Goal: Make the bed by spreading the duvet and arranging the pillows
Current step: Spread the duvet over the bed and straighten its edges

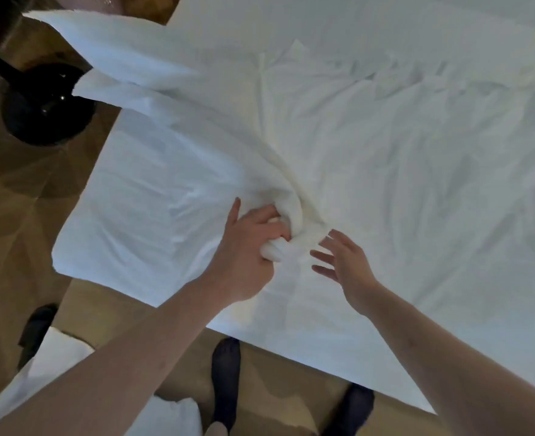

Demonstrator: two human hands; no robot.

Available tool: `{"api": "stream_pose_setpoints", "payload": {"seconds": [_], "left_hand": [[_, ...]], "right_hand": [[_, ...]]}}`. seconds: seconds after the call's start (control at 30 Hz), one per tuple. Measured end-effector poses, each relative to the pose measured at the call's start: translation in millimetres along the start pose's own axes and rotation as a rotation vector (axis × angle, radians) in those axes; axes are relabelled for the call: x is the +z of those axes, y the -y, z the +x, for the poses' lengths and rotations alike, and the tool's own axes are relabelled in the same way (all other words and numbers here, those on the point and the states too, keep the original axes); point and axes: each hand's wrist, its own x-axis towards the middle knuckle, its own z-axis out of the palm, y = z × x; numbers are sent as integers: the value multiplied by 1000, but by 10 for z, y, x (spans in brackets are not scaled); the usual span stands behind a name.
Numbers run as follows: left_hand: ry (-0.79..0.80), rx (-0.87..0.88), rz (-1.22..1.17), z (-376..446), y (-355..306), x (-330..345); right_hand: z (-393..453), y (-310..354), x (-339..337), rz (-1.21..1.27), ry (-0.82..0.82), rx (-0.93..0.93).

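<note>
Left hand (247, 247) clamped on a bunched fold of white duvet (386, 152) near the bed's near edge, right hand (343, 262) just right of it, fingers spread apart, holding nothing

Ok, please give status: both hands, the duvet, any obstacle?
Left hand grips bunched duvet. Right hand open, fingers spread beside the bunch. Duvet wrinkled, not spread. No obstacle seen.

The white duvet (386, 146) lies crumpled across the bed (338, 335), one edge bunched into a thick twisted fold near the bed's foot edge. Its corner trails off the bed's left side. White pillows (55, 350) lie on the floor beside the bed.
</note>
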Motion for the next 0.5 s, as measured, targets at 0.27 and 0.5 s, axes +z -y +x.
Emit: {"api": "stream_pose_setpoints", "payload": {"seconds": [0.27, 0.5], "left_hand": [[478, 427, 108, 320, -939, 1200], [696, -286, -233, 137, -722, 1476]], "right_hand": [[-354, 44, -1323, 307, 43, 176], [-437, -695, -1727, -31, -6, 296]]}}
